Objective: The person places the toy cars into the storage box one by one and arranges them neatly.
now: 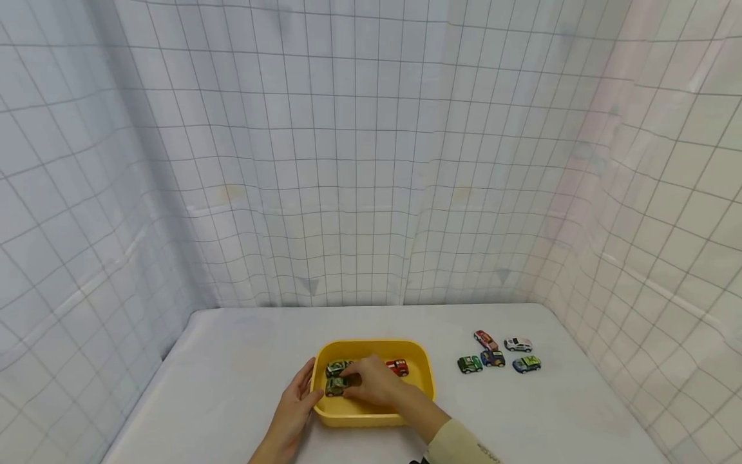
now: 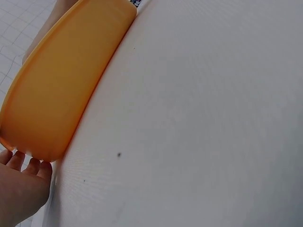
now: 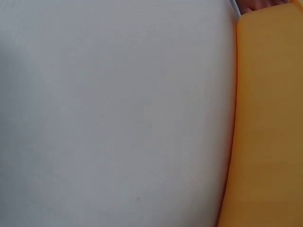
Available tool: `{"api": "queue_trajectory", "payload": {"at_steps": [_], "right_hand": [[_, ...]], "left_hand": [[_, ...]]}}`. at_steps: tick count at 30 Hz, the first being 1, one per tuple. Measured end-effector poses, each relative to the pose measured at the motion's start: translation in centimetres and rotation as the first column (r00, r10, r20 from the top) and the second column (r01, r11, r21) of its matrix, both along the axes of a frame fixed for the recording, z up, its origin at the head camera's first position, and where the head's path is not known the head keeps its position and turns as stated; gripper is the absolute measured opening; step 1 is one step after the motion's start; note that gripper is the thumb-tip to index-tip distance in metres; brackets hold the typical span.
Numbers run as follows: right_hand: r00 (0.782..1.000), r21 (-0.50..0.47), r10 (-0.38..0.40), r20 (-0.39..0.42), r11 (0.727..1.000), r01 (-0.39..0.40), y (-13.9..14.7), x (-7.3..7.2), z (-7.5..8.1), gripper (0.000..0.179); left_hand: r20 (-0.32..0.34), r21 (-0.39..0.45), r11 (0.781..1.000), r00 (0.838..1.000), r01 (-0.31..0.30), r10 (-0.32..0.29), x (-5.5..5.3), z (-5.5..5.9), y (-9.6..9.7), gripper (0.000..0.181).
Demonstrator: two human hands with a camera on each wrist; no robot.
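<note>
A yellow tray (image 1: 371, 421) stands near the front of the white table, and my left hand (image 1: 294, 405) grips its left side, thumb at the rim and fingers along the outer wall. In the left wrist view, the fingertips of the left hand (image 2: 23, 189) touch the tray's wall (image 2: 66, 71). Inside the tray, my right hand (image 1: 375, 385) pinches a dark green toy car (image 1: 335, 386) at its right end. Just behind it sits another green-and-white toy car (image 1: 336, 368). A red toy car (image 1: 398, 367) lies farther right, partly covered by the right hand.
To the tray's right, several toy cars lie on the table (image 1: 232, 367): a red one (image 1: 485, 339), a white one (image 1: 518, 345), a green one (image 1: 469, 364), a blue one (image 1: 493, 358) and a blue-and-lime one (image 1: 527, 365). White gridded curtains (image 1: 359, 193) enclose the back and sides.
</note>
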State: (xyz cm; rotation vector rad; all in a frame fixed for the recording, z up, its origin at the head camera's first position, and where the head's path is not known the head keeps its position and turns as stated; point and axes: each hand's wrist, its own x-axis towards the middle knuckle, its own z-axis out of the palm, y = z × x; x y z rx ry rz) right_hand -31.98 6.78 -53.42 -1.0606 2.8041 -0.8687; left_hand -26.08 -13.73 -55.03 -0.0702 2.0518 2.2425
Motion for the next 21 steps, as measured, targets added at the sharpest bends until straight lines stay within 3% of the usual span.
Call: {"api": "queue_trajectory", "payload": {"at_steps": [9, 21], "right_hand": [[0.994, -0.128, -0.012, 0.110, 0.991, 0.026, 0.5, 0.0, 0.1, 0.031], [0.982, -0.148, -0.018, 0.187, 0.988, 0.046, 2.2, 0.2, 1.3, 0.031]], "left_hand": [[-0.018, 0.005, 1.000, 1.000, -0.009, 0.009, 0.2, -0.1, 0.2, 0.073], [-0.014, -0.027, 0.999, 1.000, -0.024, 0.024, 0.4, 0.1, 0.3, 0.072]]}}
